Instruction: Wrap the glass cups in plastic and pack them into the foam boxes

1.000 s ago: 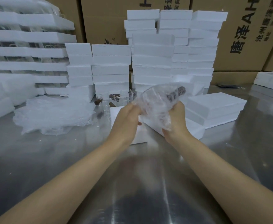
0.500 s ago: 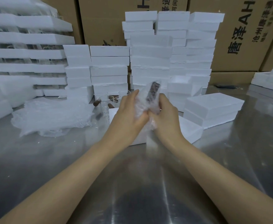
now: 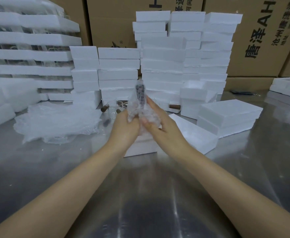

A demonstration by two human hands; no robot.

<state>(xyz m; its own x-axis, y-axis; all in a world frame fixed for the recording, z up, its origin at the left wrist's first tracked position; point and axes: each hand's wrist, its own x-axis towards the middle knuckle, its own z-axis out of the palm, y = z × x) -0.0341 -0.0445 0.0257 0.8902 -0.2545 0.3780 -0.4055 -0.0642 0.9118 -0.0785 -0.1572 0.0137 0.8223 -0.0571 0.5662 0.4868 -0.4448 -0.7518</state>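
Right now you're mid-wrap. The cup (image 3: 139, 102), bundled in plastic with its dark handle pointing up, is held just above the open foam box (image 3: 198, 136) on the bench (image 3: 140, 194). Your left grip (image 3: 125, 128) curls round the bundle's lower end. Your right grip (image 3: 164, 131) pinches the side between thumb and long fingers. Next move, likely: tuck the loose plastic tight, then lay the cup in the box. Bare cups (image 3: 113, 107) wait behind.

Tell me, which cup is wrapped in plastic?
The cup held by the left hand and right hand, covered in plastic, dark handle up. The other cups stand bare behind.
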